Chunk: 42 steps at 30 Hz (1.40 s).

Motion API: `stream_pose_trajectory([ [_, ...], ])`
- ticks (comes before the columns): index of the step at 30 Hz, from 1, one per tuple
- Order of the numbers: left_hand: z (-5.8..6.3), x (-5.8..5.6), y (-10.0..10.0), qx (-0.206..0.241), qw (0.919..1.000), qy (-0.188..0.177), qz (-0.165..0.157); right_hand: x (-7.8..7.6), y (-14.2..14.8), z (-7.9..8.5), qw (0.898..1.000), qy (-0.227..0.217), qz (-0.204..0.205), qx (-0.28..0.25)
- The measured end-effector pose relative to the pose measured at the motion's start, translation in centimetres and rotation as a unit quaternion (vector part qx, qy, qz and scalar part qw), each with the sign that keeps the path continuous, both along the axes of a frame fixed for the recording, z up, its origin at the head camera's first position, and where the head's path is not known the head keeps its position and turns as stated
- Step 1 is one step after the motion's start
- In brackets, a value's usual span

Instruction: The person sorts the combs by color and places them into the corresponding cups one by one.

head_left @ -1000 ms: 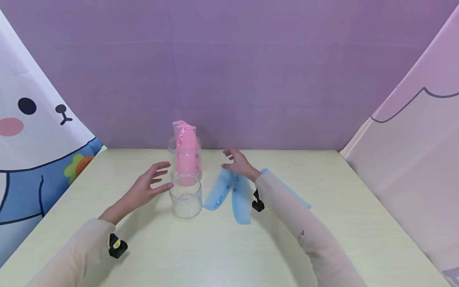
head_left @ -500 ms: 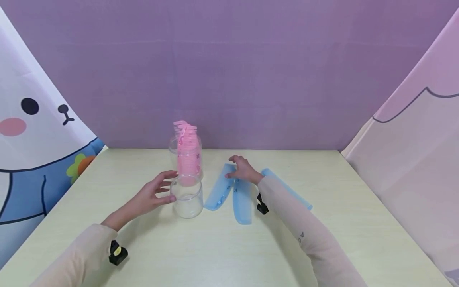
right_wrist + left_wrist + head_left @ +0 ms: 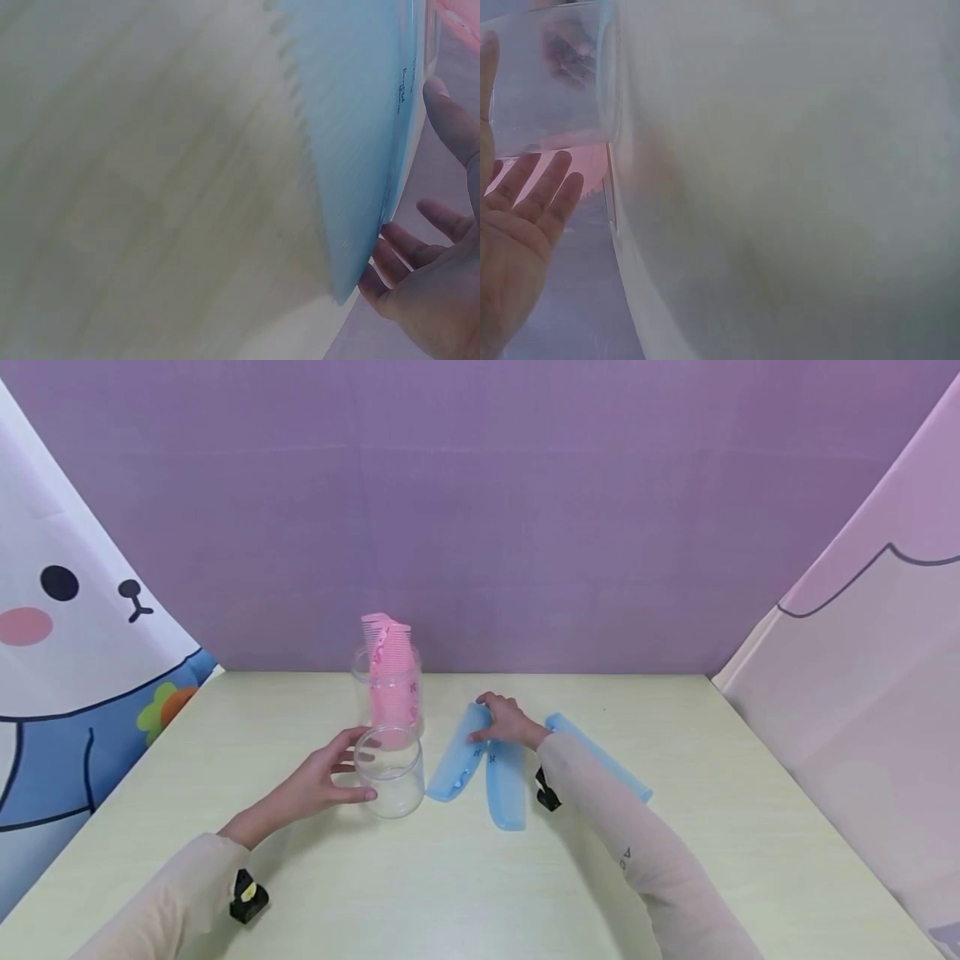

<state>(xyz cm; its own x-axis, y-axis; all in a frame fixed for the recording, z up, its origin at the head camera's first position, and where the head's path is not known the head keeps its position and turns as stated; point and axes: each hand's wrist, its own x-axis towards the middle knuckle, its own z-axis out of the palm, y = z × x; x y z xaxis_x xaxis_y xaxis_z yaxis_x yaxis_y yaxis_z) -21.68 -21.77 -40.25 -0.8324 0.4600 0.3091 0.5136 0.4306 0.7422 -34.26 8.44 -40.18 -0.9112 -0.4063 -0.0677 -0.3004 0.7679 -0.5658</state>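
An upright clear plastic cup (image 3: 396, 789) stands near the middle of the table. My left hand (image 3: 318, 781) reaches round its left side, thumb in front and fingers behind. In the left wrist view those fingers (image 3: 549, 180) are fairly straight beside the cup wall. Three blue combs lie to the cup's right: a left comb (image 3: 452, 772), a middle comb (image 3: 506, 793) and a right comb (image 3: 600, 756). Above the upper end of the left comb is my right hand (image 3: 510, 724), thumb and fingers spread apart. It partly covers the middle comb's top.
Behind the clear cup stands a second clear container (image 3: 361, 672) with several pink combs (image 3: 392, 672) upright in it. A purple backdrop (image 3: 570, 527) rises at the table's (image 3: 450, 893) far edge. Printed cloths hang at both sides.
My left hand has moved right and slightly nearer, from beside the clear cup to around its side. The right hand has come down and closer to the left blue comb.
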Motion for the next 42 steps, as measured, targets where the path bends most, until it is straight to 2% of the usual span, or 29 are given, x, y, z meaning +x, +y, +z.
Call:
stream_pose_trajectory([
  [13, -0.2, -0.1, 0.0, -0.004, 1.0, 0.004, -0.002, -0.4, -0.4, 0.0, 1.0, 0.001, -0.003, 0.031],
  [24, 0.1, 0.2, 0.1, -0.007, 0.9999, -0.007, 0.005, -1.2, -0.4, 0.1, 0.999, -0.001, 0.023, 0.039],
  [34, 0.2, 0.2, 0.1, -0.013, 0.9997, -0.021, 0.004, -1.2, -0.7, 0.6, 0.999, -0.029, 0.008, 0.012],
  [42, 0.3, 0.2, 0.1, -0.01, 0.9998, -0.019, 0.002, -1.2, -1.1, 0.7, 1.0, -0.015, 0.006, 0.018],
])
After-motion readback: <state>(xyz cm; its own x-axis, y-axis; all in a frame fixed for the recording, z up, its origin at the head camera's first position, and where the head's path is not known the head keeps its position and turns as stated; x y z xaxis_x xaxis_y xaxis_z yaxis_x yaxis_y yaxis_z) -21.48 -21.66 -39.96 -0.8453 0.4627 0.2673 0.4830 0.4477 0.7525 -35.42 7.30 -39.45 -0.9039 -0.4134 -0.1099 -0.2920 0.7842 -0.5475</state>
